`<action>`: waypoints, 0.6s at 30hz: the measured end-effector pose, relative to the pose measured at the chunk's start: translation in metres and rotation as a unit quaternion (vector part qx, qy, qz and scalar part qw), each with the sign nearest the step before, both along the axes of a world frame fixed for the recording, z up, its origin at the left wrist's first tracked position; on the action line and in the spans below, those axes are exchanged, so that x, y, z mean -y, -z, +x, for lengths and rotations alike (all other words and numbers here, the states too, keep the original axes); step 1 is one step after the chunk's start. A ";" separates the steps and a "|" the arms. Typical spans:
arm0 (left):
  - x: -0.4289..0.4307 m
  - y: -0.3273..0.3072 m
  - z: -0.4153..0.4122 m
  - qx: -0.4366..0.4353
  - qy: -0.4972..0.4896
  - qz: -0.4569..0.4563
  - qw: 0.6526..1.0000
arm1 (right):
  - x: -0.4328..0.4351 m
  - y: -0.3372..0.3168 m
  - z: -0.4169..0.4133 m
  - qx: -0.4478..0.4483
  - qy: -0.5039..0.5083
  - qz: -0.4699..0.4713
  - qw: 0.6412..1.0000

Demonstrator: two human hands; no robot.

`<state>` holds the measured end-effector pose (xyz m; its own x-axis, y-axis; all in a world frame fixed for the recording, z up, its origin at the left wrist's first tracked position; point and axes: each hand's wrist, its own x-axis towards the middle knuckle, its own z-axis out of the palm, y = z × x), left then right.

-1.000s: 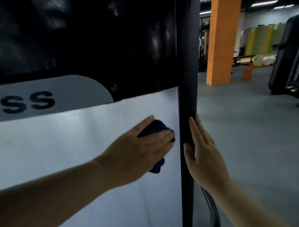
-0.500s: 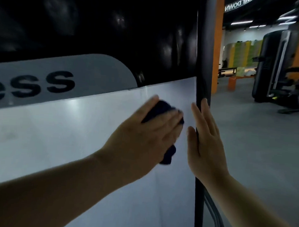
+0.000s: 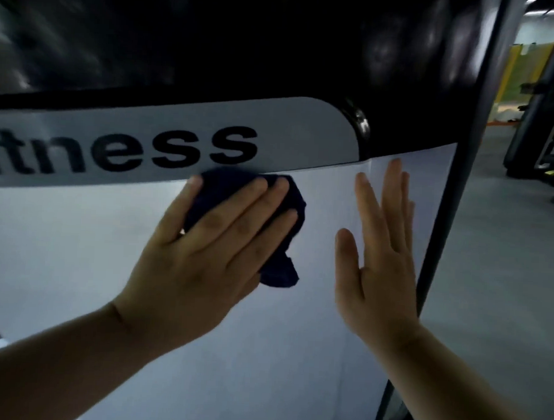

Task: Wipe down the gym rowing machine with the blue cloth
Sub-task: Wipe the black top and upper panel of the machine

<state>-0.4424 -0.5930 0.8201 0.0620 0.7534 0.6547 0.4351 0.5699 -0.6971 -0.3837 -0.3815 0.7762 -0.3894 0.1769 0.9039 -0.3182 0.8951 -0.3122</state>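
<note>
– Left hand (image 3: 204, 254): state at this point?
– Fingers were near straight and spread, pressing the cloth (image 3: 296, 207) against the panel (image 3: 76, 264). The thumb lay along the cloth's left edge. No fist, no pinch.
– Cloth position?
– Bunched under the left fingers, its top edge touching the lower border of the label (image 3: 288, 131) (just beneath the final "ss"). A tail hung out below the little finger.
– Right hand (image 3: 381, 271)?
– Flat on the panel, fingers straight and pointing up, holding nothing. It lay between the cloth and the post (image 3: 454, 186), apart from both.
– Which relation governed the next stroke?
– The panel ran long from left to right, and most of its visible face lay left of and below the cloth. The left hand was on the cloth, so it was judged the working hand. A stroke rightward would have met the right hand first.
– Change against half a second earlier?
– The cloth had sat lower and close to the post; it had moved up to the label and away from the post. The right hand had shifted off the post edge onto the panel.
</note>
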 end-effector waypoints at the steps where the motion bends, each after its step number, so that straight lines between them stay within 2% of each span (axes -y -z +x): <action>1: 0.008 0.002 -0.003 0.009 0.006 0.029 1.000 | 0.012 -0.003 -0.001 -0.007 -0.006 0.015 1.000; 3: 0.025 0.024 -0.005 0.020 0.000 0.050 0.999 | 0.037 -0.008 -0.003 -0.007 0.004 0.061 0.998; 7: 0.066 0.080 -0.006 0.052 -0.038 0.031 0.997 | 0.082 -0.018 -0.008 0.007 0.019 0.195 0.981; 9: 0.078 0.070 -0.011 0.064 -0.032 0.079 0.994 | 0.091 -0.032 -0.011 0.005 0.011 0.225 0.974; 10: 0.085 0.058 -0.014 0.075 -0.030 0.133 0.988 | 0.096 -0.041 -0.012 -0.001 0.008 0.234 0.972; 13: 0.099 0.037 -0.022 0.143 -0.019 0.326 0.934 | 0.112 -0.069 -0.017 -0.013 -0.004 0.251 0.968; 17: 0.107 0.092 -0.023 0.213 -0.024 0.407 0.888 | 0.143 -0.085 -0.023 0.002 -0.030 0.310 0.950; 18: 0.107 0.110 -0.021 0.238 -0.030 0.440 0.865 | 0.150 -0.085 -0.025 0.007 -0.033 0.331 0.943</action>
<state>-0.4630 -0.7003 0.7102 -0.3950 -0.0573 0.9169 0.5048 0.8203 0.2687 -0.4083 -0.5312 0.8608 -0.3929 -0.4491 0.8024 -0.3803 0.8739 0.3029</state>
